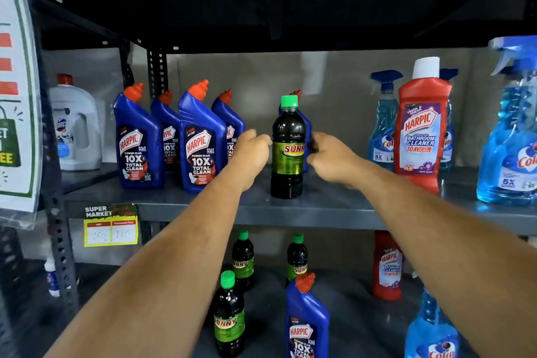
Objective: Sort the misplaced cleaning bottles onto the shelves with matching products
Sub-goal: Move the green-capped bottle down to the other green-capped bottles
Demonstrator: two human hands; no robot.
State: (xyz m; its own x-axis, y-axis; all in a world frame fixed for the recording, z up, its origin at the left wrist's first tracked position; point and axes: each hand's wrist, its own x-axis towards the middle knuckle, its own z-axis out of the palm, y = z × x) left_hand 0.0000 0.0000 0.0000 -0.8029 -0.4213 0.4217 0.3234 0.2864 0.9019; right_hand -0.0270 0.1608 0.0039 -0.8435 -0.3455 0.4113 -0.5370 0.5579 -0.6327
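Note:
A black Sunny bottle (287,151) with a green cap stands upright on the middle shelf (319,209), among blue Harpic bottles (200,142). One blue Harpic bottle (307,131) is mostly hidden right behind it. My left hand (251,154) is at the Sunny bottle's left side, fingers loosely curled, holding nothing. My right hand (331,157) is at its right side, fingertips at the edge of the Sunny bottle and the blue one behind; which it touches is unclear. On the lower shelf stand three Sunny bottles (228,314) and a lone blue Harpic bottle (306,322).
A red Harpic bathroom cleaner (421,131) stands among blue Colin spray bottles (511,131) on the right. A white jug (75,125) sits far left. Lower right holds another red Harpic (388,267) and a Colin spray (433,328). A price tag (110,225) hangs on the shelf edge.

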